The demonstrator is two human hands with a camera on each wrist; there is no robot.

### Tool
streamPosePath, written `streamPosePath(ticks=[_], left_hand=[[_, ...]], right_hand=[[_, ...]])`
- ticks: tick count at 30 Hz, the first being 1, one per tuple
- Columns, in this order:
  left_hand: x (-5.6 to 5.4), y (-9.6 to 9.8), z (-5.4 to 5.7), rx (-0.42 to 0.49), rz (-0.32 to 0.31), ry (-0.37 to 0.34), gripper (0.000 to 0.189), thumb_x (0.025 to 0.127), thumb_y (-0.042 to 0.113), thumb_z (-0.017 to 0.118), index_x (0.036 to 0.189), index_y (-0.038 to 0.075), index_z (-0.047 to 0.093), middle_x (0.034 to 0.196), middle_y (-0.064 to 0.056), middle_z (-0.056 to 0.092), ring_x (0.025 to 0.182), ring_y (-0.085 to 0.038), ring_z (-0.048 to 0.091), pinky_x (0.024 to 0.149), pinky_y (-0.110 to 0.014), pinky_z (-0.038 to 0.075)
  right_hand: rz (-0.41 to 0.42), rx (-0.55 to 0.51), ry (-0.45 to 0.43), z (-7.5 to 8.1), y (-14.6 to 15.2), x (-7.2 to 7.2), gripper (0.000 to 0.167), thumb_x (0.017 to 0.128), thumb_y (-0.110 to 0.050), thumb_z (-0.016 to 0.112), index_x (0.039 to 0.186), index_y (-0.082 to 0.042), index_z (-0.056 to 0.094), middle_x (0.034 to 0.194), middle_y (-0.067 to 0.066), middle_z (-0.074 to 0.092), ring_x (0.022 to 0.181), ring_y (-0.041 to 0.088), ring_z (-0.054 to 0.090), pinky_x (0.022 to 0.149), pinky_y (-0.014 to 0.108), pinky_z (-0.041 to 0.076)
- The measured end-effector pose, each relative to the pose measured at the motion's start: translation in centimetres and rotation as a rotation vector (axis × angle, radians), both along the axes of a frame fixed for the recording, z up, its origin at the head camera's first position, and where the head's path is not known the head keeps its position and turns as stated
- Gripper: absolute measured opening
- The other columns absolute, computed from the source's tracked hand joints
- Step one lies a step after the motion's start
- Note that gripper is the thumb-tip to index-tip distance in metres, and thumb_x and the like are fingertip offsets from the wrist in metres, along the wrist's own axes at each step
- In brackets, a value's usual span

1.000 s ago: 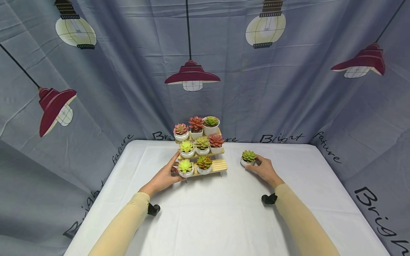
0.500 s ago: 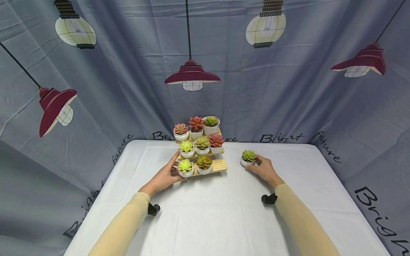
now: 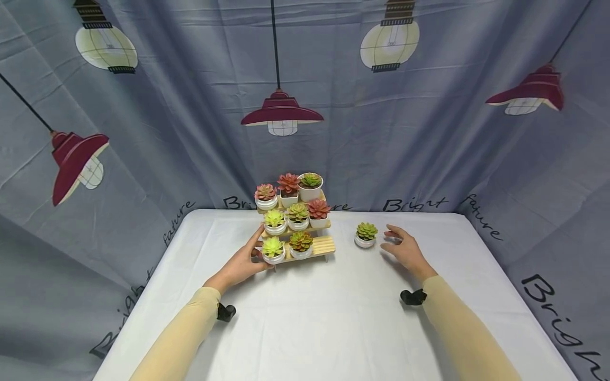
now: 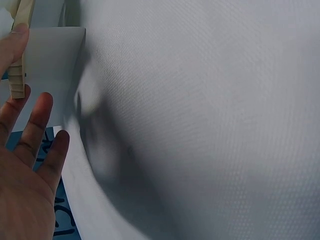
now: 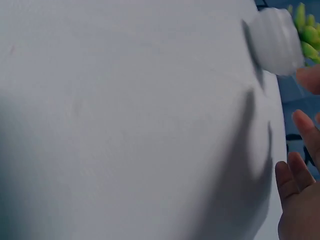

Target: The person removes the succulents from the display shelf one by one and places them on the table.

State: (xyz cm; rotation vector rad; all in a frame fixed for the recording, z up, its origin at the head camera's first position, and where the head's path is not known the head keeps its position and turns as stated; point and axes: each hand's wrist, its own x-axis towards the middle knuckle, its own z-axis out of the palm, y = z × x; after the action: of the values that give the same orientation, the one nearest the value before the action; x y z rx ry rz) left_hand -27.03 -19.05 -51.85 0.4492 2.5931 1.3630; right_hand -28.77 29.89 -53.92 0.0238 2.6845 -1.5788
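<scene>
A three-tiered wooden plant stand (image 3: 324, 245) carries several small potted succulents, green, yellow-green and red, in white pots. My left hand (image 3: 238, 267) holds the stand's left end, its thumb by the lowest tier and its forefinger near the middle one. In the left wrist view, thumb and a fingertip are on the wooden slat (image 4: 17, 82), while the other fingers spread out. To the right of the stand, a green succulent (image 3: 366, 232) in a white pot (image 5: 276, 42) stands upright on the table. Just right of this pot, my right hand (image 3: 407, 254) is open and holds nothing.
A white cloth covers the table (image 3: 310, 328). Behind it hangs a grey-blue curtain (image 3: 343, 143) printed with lamps and lettering. The lowest tier has a bare stretch at its right end. Plants fill the two upper tiers.
My right hand has let go of the succulent's pot and drawn back to the right, its fingers spread. The left hand keeps its place on the stand. The head view has shifted slightly.
</scene>
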Motion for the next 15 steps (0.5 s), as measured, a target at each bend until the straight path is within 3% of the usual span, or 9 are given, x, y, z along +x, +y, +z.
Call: streamPosePath(ticks=[3, 7, 15], left_hand=[[0.1, -0.1, -0.1, 0.004, -0.001, -0.003, 0.117, 0.084, 0.023, 0.088, 0.162, 0.050, 0.005, 0.140, -0.008, 0.050, 0.109, -0.020, 0.061, 0.093, -0.043, 0.051], [0.0, -0.1, -0.2, 0.010, -0.006, -0.002, 0.116, 0.085, 0.023, 0.087, 0.162, 0.049, 0.004, 0.140, -0.009, 0.050, 0.109, -0.021, 0.060, 0.094, -0.045, 0.051], [-0.2, 0.0, -0.2, 0.081, -0.002, -0.041, 0.116, 0.083, 0.020, 0.088, 0.162, 0.049, 0.008, 0.139, -0.010, 0.048, 0.114, -0.027, 0.059, 0.102, -0.050, 0.051]], right_hand=[[-0.042, -0.038, 0.031, 0.7, 0.6, 0.4, 0.072, 0.099, -0.017, 0.069, 0.160, -0.007, 0.033, 0.150, 0.022, 0.048, 0.139, 0.046, 0.039, 0.110, 0.058, 0.041], [-0.085, -0.039, 0.141, 1.9, 0.7, 0.7, 0.067, 0.099, -0.020, 0.069, 0.158, -0.008, 0.039, 0.147, 0.020, 0.052, 0.140, 0.041, 0.040, 0.114, 0.055, 0.036], [-0.085, -0.089, 0.324, 5.0, -1.7, 1.5, 0.060, 0.098, -0.021, 0.072, 0.152, -0.006, 0.049, 0.141, 0.019, 0.058, 0.135, 0.036, 0.045, 0.113, 0.053, 0.038]])
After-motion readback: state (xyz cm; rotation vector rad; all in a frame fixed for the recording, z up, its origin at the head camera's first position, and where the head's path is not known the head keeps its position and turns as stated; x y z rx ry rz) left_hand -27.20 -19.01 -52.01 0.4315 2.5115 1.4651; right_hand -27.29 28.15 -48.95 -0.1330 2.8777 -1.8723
